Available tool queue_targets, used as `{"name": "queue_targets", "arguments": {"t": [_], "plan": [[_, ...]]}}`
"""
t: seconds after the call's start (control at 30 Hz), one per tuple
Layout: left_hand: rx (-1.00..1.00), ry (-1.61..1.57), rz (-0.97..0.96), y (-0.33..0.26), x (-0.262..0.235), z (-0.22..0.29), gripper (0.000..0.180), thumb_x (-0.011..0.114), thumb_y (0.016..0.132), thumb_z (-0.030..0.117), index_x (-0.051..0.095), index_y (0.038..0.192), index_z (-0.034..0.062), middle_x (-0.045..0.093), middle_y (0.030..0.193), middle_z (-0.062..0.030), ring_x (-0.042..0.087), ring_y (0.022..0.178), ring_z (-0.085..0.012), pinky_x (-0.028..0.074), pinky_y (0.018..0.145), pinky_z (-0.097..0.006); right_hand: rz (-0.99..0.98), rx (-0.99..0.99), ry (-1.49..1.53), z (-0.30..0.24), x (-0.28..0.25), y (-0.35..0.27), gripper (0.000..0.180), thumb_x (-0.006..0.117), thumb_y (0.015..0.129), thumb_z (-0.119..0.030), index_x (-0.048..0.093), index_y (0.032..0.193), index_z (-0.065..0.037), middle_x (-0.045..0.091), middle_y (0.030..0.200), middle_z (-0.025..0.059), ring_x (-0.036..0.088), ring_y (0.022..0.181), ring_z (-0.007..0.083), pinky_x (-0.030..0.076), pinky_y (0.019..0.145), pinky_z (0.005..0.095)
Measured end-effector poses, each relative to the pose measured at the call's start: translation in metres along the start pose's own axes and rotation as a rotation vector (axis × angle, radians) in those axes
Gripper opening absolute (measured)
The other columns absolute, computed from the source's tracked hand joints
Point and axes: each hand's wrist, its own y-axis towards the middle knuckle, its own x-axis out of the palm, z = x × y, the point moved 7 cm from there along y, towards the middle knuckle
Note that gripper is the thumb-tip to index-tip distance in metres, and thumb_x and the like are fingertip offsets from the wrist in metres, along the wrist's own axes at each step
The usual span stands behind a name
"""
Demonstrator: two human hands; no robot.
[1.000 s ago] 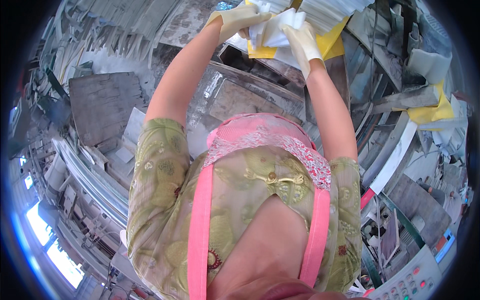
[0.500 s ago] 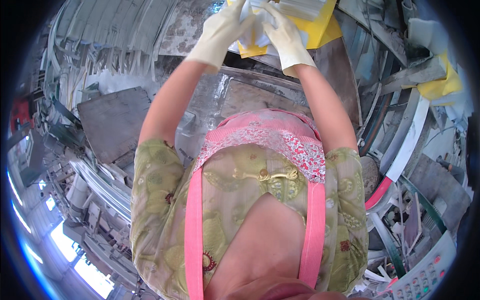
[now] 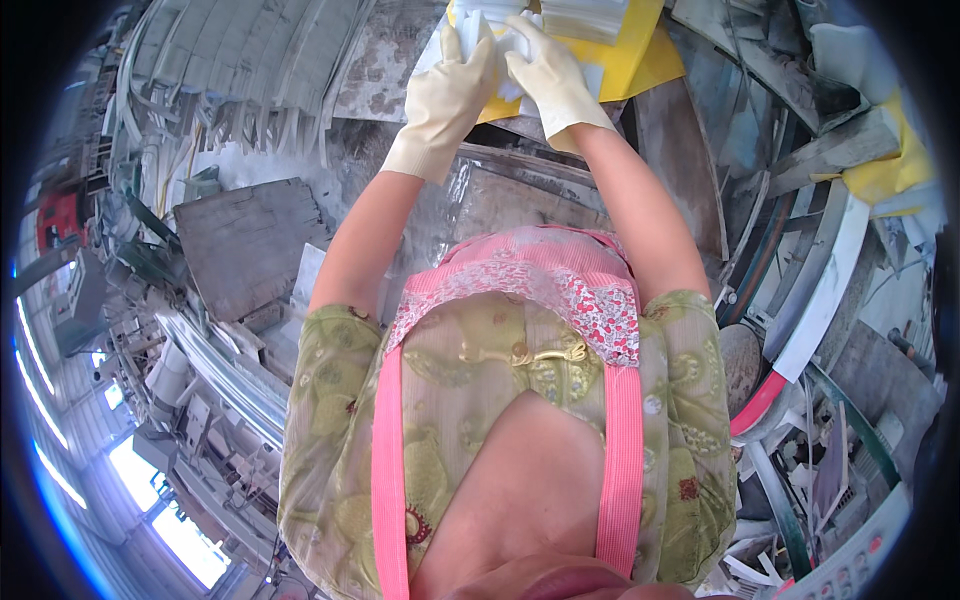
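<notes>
Cream rubber gloves cover both my hands at the top of the view. Between them is a bundle of thin white pieces (image 3: 511, 44), whose exact kind I cannot make out. My left hand (image 3: 447, 100) grips the bundle from its left side, with a white piece between thumb and fingers. From the right, my right hand (image 3: 550, 85) closes its bent fingers and thumb on the same bundle; its fingertips are partly hidden. Under the hands lies a yellow sheet (image 3: 655, 62). A neat stack of white strips (image 3: 585, 20) rests on it just beyond my right hand.
Long grey-white strips (image 3: 240, 70) hang in a thick row at the far left. A worn brown board (image 3: 250, 245) lies left of my left forearm. To the right are a curved white rail (image 3: 825, 285) with a red end and another yellow sheet (image 3: 890, 160).
Both hands have come slightly nearer to me, with the white pieces still between them. My left hand has turned so that its fingers point more upward. The whole view has shifted a little.
</notes>
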Motion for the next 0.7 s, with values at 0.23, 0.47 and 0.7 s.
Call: {"name": "queue_targets", "arguments": {"t": [0.23,0.47,0.7], "plan": [[-0.015,-0.121,-0.091,0.005,-0.002,-0.005,0.054,0.055,0.095,0.031,0.041,0.147,0.0255,0.041,0.151,-0.0306,0.071,0.088,-0.0457,0.059,0.070,-0.054,-0.399,0.193,0.029,0.008,0.006,0.038,0.060,0.064,0.086,-0.028,0.054,0.145,-0.025,0.068,0.127,0.0141,0.067,0.109,0.0336,0.057,0.079,0.0465],[0.049,-0.153,0.291,0.005,0.010,-0.005,0.059,0.055,0.097,0.029,0.040,0.152,0.0146,0.044,0.149,-0.0321,0.069,0.068,-0.0403,0.056,0.057,-0.052,-0.351,0.455,0.134,0.037,0.034,0.099,0.044,0.061,0.090,-0.025,0.065,0.132,-0.014,0.069,0.114,0.0092,0.066,0.103,0.0251,0.059,0.072,0.0472],[0.023,-0.296,0.323,0.008,0.033,-0.008,0.072,0.058,0.096,0.030,0.028,0.157,0.0063,0.041,0.152,-0.0315,0.070,0.065,-0.0386,0.056,0.054,-0.049,-0.569,0.165,0.053,-0.015,0.022,0.067,0.044,0.060,0.091,-0.015,0.063,0.135,-0.015,0.069,0.104,0.0047,0.067,0.093,0.0203,0.060,0.070,0.0427]]}}
